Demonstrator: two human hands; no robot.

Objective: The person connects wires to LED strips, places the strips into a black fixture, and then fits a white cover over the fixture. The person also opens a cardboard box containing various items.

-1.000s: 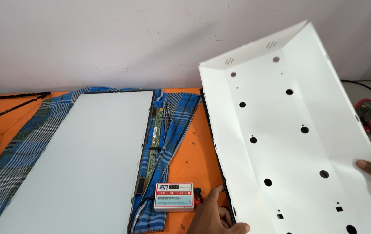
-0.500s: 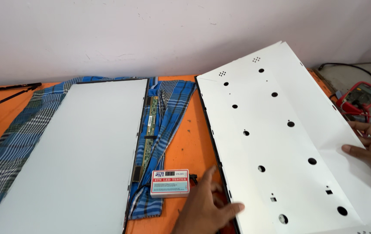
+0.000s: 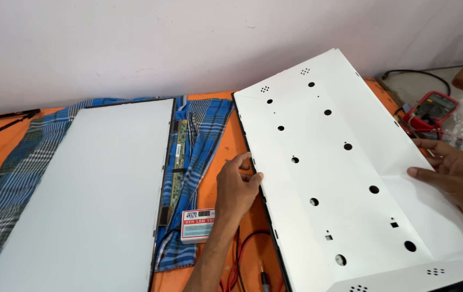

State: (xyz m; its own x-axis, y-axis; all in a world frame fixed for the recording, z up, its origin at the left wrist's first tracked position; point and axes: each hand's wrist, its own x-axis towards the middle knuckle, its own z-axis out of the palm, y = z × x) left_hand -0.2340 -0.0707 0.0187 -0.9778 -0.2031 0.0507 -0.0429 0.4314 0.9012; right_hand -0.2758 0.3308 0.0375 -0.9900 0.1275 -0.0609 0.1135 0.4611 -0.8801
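Note:
A large white sheet (image 3: 345,178) with a row of round holes lies over a dark-edged frame on the right of the orange table. My left hand (image 3: 237,181) pinches its left edge about midway along. My right hand (image 3: 455,173) rests with its fingers on the sheet's right edge. A second white panel (image 3: 88,194) lies flat on a blue checked cloth (image 3: 204,135) to the left, with a narrow green circuit strip (image 3: 176,162) along its right side.
A small white and red tester box (image 3: 196,224) with red and black leads (image 3: 242,259) sits by my left forearm. A red multimeter (image 3: 431,111) and clear plastic lie at the back right. Dark rods (image 3: 4,121) lie at the far left. A pale wall stands behind.
The holed sheet came down from a raised tilt to lie nearly flat. My left hand slid up its left edge, away from the tester box. My right hand stayed on the right edge.

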